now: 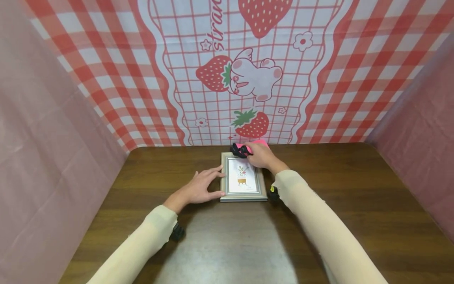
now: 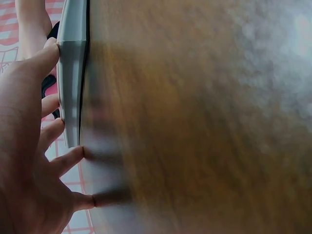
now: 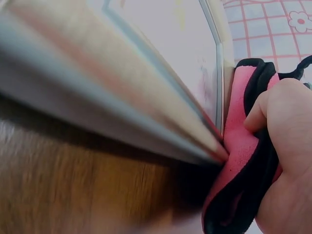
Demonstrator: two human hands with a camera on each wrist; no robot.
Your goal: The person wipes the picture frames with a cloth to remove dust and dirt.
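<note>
A picture frame [image 1: 261,185] with a pale border and a potted-plant print lies flat on the table. My left hand [image 1: 202,186] is at its left side, fingers spread. In the left wrist view the left thumb [image 2: 45,58] touches the frame's edge near a corner, and some fingertips touch the edge too. My right hand [image 1: 261,156] grips a folded pink cloth-like piece with black edging [image 3: 239,141] at the frame's far edge. In the right wrist view the pink piece presses against a frame corner; its full shape is hidden by the hand.
The brown wooden table [image 1: 234,240] reaches back to a red-and-white checked strawberry curtain [image 1: 220,98]. Plain pink curtains stand at the left [image 1: 53,138] and right [image 1: 418,130]. Dark wrist devices sit under both sleeves.
</note>
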